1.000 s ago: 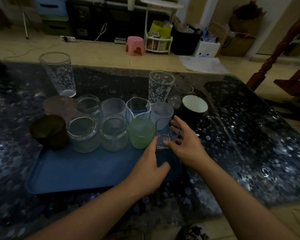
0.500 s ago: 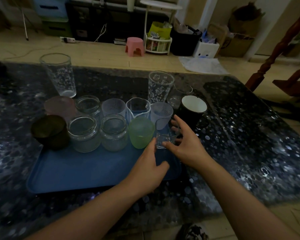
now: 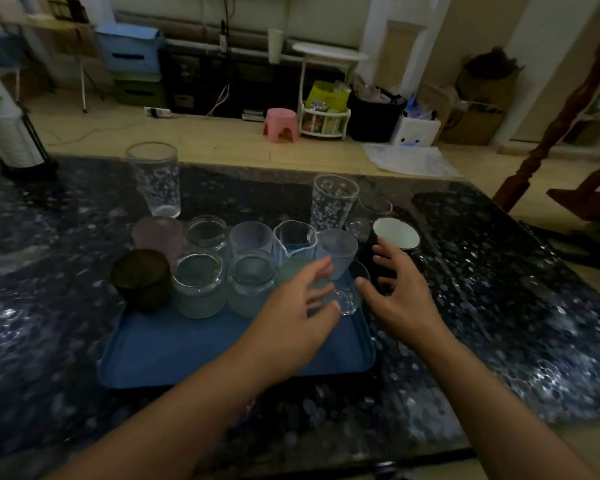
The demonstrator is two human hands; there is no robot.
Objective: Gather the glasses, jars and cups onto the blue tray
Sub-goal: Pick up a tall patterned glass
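Note:
The blue tray lies on the dark speckled table and carries several jars, glasses and cups in two rows. A small clear glass stands at the tray's right end, between my hands. My left hand hovers with relaxed fingers over the green cup, its thumb beside the small glass. My right hand is spread open just right of that glass, fingers near the black mug. The mug, a tall patterned glass and a short clear glass stand off the tray at the back right.
Another tall glass stands alone on the table behind the tray's left end. A brown cup sits at the tray's left edge. A white object on a black stand is at the table's far left corner. Floor clutter lies beyond.
Both hands have let go of the small clear glass and opened. My left hand moved forward over the green cup; my right hand spread toward the black mug. The view tilted up.

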